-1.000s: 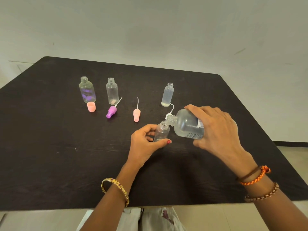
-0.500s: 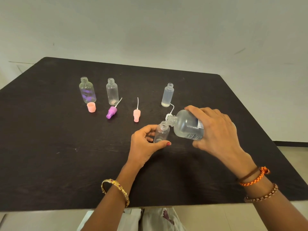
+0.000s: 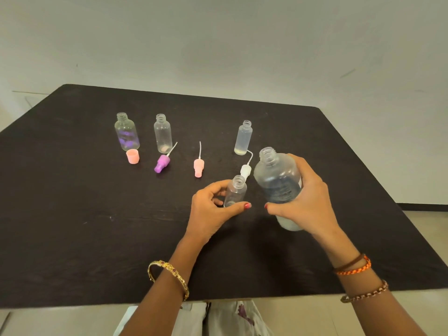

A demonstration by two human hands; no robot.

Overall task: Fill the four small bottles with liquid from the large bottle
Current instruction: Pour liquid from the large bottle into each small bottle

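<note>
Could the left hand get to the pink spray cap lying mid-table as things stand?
Probably not yet: the left hand holds a small bottle. The path to the pink spray cap looks open.

Only print in frame is a dark block of lettering on the side of the large bottle (image 3: 276, 183), centre-right of the frame, gripped by the right hand (image 3: 308, 202); too blurred to read a single word or number. A white label edge shows at the bottle's right side under the fingers, nothing legible on it. The bottle with purple marks (image 3: 126, 135), upper left, carries a smeared purple pattern, not readable as text.
</note>
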